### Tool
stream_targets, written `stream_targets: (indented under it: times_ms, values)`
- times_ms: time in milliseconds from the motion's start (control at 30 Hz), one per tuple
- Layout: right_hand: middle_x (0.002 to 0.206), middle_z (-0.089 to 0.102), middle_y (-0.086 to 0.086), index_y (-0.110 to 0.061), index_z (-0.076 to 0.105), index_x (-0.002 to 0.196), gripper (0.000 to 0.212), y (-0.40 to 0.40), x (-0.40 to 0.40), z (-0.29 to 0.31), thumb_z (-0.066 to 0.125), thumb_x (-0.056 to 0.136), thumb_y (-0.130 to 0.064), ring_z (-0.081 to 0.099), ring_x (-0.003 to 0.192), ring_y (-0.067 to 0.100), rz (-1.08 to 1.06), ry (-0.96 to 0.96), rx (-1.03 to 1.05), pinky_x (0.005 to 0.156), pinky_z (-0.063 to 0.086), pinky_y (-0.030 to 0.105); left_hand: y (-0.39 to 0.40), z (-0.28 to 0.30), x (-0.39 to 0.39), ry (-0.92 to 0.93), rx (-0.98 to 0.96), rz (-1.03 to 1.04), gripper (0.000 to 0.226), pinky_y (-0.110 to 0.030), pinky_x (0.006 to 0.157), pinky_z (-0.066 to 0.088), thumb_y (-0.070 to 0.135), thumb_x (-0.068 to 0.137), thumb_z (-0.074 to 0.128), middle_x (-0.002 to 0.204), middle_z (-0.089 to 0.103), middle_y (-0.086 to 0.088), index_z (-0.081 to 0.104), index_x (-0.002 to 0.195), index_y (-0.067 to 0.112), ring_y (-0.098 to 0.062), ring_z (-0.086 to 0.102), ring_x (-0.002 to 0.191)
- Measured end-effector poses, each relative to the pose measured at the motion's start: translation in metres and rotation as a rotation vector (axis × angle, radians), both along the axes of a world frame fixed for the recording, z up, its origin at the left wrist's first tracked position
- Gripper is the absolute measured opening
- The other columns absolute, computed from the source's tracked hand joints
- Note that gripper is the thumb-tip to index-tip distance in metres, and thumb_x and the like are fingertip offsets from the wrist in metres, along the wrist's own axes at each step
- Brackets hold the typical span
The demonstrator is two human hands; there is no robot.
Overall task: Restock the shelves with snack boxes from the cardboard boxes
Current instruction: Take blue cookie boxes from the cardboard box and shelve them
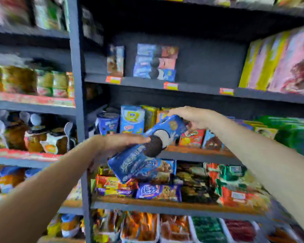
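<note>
At frame centre I hold the blue cookie box [147, 148] tilted between both hands: left hand [119, 146] cradling its lower side, right hand [195, 118] pinching the top, probably angling it toward the shelf [197, 88] above.

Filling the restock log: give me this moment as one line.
held: blue cookie box, tilted | left hand: grips lower end | right hand: grips upper end | place: before shelves | step: not yet shelved

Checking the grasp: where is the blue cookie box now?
Head view, centre: blue cookie box tilted between left hand and right hand, before the middle shelf.
</note>
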State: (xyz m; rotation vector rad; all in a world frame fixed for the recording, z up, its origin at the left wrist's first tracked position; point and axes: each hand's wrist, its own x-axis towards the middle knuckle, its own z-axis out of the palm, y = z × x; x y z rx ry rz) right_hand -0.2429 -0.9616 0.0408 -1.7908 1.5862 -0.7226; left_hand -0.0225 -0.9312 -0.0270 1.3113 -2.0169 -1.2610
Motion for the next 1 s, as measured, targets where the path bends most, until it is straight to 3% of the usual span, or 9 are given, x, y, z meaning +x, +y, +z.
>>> stream_targets:
  times_ms: [100, 200, 267, 367, 533, 700, 767, 867, 1000]
  values:
    - [0.058, 0.048, -0.002, -0.02, 0.048, 0.071, 0.023, 0.014, -0.048, 0.048, 0.046, 0.09, -0.033, 0.043, 0.051, 0.012, -0.061, 0.014, 0.015, 0.044, 0.034, 0.016, 0.008, 0.045, -0.031, -0.015, -0.078, -0.036, 0.043, -0.012, 0.075, 0.052, 0.034, 0.068, 0.078, 0.099, 0.067, 0.008, 0.058, 0.103, 0.02, 0.005, 0.066, 0.077]
    - [0.065, 0.045, 0.002, -0.02, 0.052, 0.079, 0.03, 0.028, -0.08, 0.084, 0.047, 0.09, -0.048, 0.037, 0.051, 0.014, -0.014, -0.051, 0.036, 0.044, 0.038, 0.019, 0.018, 0.086, -0.049, 0.013, -0.157, -0.002, 0.079, -0.034, 0.091, 0.049, 0.041, 0.047, 0.076, 0.112, 0.068, -0.008, 0.057, 0.116, 0.008, -0.016, 0.066, 0.094]
    - [0.069, 0.054, 0.0, -0.023, 0.059, 0.085, 0.032, 0.035, -0.092, 0.103, 0.049, 0.088, -0.053, 0.042, 0.056, 0.015, 0.123, -0.171, 0.006, 0.046, 0.044, 0.021, 0.011, 0.103, -0.048, 0.068, -0.187, -0.003, 0.074, -0.036, 0.092, 0.049, 0.038, 0.047, 0.075, 0.111, 0.068, -0.012, 0.06, 0.113, 0.008, -0.021, 0.064, 0.096]
    - [0.079, 0.068, -0.004, -0.021, 0.064, 0.095, 0.017, 0.039, -0.096, 0.121, 0.061, 0.087, -0.036, 0.053, 0.061, 0.012, 0.242, -0.236, -0.134, 0.045, 0.045, 0.017, 0.006, 0.131, -0.048, 0.129, -0.241, 0.034, 0.072, -0.022, 0.076, 0.054, 0.037, 0.047, 0.074, 0.112, 0.069, -0.011, 0.063, 0.114, 0.011, -0.018, 0.065, 0.093]
    - [0.067, 0.069, 0.003, -0.004, 0.065, 0.099, 0.022, 0.007, -0.094, 0.139, 0.068, 0.084, -0.021, 0.061, 0.049, 0.008, 0.13, -0.608, -0.222, 0.048, 0.052, 0.019, -0.017, 0.167, -0.044, 0.172, -0.31, 0.133, 0.053, -0.025, 0.077, 0.05, 0.04, 0.056, 0.082, 0.098, 0.067, 0.004, 0.062, 0.102, 0.02, -0.01, 0.06, 0.087]
    - [0.095, 0.065, 0.013, -0.011, 0.061, 0.098, 0.015, -0.04, -0.096, 0.152, 0.066, 0.086, -0.02, 0.066, 0.074, 0.022, -0.022, -0.902, -0.168, 0.042, 0.053, 0.025, -0.069, 0.186, -0.027, 0.365, -0.362, 0.067, 0.085, -0.033, 0.084, 0.054, 0.045, 0.028, 0.093, 0.095, 0.07, 0.005, 0.059, 0.104, 0.025, -0.015, 0.066, 0.089]
    - [0.09, 0.062, 0.014, -0.013, 0.058, 0.091, 0.012, -0.062, -0.088, 0.154, 0.061, 0.089, -0.024, 0.064, 0.072, 0.025, -0.084, -0.903, -0.169, 0.039, 0.052, 0.029, -0.094, 0.197, -0.028, 0.467, -0.425, 0.099, 0.073, -0.029, 0.074, 0.058, 0.039, 0.045, 0.09, 0.095, 0.068, 0.001, 0.056, 0.108, 0.021, -0.013, 0.068, 0.084]
    - [0.086, 0.058, 0.015, -0.012, 0.054, 0.088, 0.029, -0.095, -0.077, 0.162, 0.051, 0.093, -0.04, 0.059, 0.073, 0.026, -0.138, -0.804, -0.157, 0.042, 0.054, 0.035, -0.123, 0.218, -0.026, 0.495, -0.449, 0.201, 0.029, -0.02, 0.053, 0.052, 0.029, 0.081, 0.07, 0.092, 0.061, -0.005, 0.056, 0.102, 0.014, -0.009, 0.068, 0.061]
    - [0.079, 0.059, 0.016, -0.01, 0.057, 0.095, 0.057, -0.127, -0.075, 0.173, 0.044, 0.086, -0.064, 0.067, 0.058, 0.028, -0.125, -0.507, -0.089, 0.04, 0.05, 0.022, -0.167, 0.228, -0.011, 0.422, -0.237, 0.38, 0.036, -0.018, 0.045, 0.033, 0.053, 0.079, 0.051, 0.05, 0.057, 0.0, 0.054, 0.071, 0.018, -0.009, 0.047, 0.03]
